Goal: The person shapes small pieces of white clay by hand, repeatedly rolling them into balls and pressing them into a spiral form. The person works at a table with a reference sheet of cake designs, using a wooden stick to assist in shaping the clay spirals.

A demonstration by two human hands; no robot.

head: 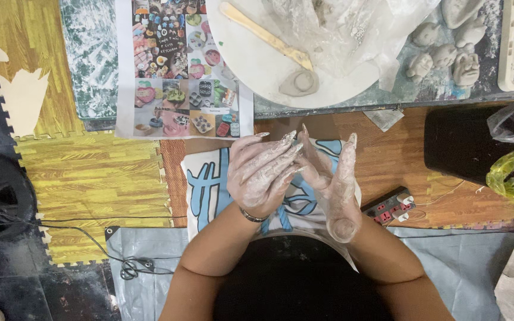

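Below the round white board (257, 71), the left hand (263, 172) and right hand (334, 178) press together palm to palm, fingers extended and clay-smeared; whether anything lies between them cannot be told. On that board rest a small clay piece (299, 82) and a wooden tool (266, 35), with grey clay figures (444, 56) just right of it and a printed picture sheet (176, 71) left of it.

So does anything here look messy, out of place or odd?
Both hands, left hand and right hand, are coated in pale clay. A power strip lies on the floor mat beside them, near the wet work.
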